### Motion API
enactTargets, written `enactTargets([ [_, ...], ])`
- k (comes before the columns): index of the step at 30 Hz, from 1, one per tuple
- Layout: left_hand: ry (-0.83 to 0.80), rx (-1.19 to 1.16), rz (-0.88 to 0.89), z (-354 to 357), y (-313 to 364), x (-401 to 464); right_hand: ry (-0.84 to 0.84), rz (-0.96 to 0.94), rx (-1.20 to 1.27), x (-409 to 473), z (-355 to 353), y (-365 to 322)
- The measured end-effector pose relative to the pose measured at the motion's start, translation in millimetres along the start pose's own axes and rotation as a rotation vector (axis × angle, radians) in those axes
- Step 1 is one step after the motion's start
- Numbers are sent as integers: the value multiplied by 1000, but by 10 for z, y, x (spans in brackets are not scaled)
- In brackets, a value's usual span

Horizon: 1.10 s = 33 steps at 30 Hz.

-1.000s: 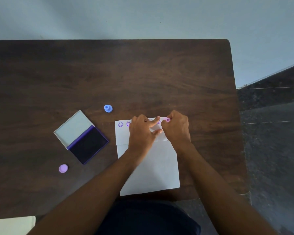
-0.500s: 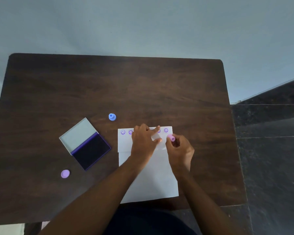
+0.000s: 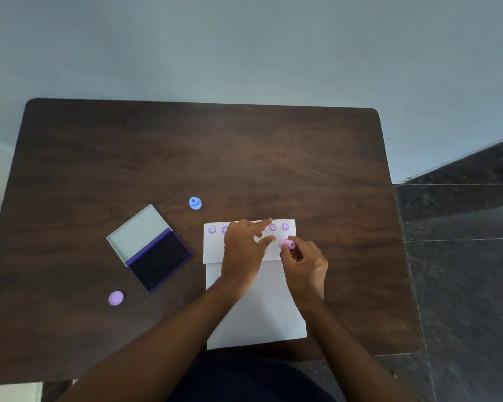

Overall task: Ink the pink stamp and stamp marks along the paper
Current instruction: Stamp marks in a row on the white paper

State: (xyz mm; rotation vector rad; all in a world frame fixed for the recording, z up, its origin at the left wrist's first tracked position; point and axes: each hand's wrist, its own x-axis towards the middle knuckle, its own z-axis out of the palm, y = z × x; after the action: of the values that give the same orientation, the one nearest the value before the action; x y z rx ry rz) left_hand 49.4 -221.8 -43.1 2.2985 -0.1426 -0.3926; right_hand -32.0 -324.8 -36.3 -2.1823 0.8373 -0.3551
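A white paper (image 3: 256, 311) lies on the dark wooden table (image 3: 186, 158), its top edge carrying a row of purple smiley marks (image 3: 285, 227). My left hand (image 3: 244, 250) rests flat on the paper's upper part, fingers spread, and hides some marks. My right hand (image 3: 305, 265) pinches the small pink stamp (image 3: 287, 244), held just below the rightmost mark, slightly off the sheet. The open ink pad (image 3: 157, 258), dark purple with a pale lid, sits left of the paper.
A blue stamp (image 3: 195, 203) stands beyond the paper's top left corner. A pink round cap (image 3: 116, 298) lies near the table's front left. The table's right edge borders a dark tiled floor (image 3: 462, 256).
My right hand has lifted the pink stamp off the paper's top right corner and drawn it back toward me, leaving a new mark there. The camera view has tilted up.
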Motion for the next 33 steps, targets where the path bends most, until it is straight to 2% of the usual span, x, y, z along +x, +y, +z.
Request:
enactTargets([
  [6,16,-53,-5,-300,-112,-177,-34,-25,54,-29,16,-125],
  [11,-33,-42,-96,-614,-407,-368,-146,117,227,-33,46,-345],
  [14,35,-66,-197,-784,-601,-540,-207,132,262,-27,78,-458],
  [25,314,-166,-344,-1140,-1058,-923,-410,12,201,-171,387,-825],
  [33,363,-226,-535,-1287,-1365,-1213,-603,-60,173,-368,624,-1097],
])
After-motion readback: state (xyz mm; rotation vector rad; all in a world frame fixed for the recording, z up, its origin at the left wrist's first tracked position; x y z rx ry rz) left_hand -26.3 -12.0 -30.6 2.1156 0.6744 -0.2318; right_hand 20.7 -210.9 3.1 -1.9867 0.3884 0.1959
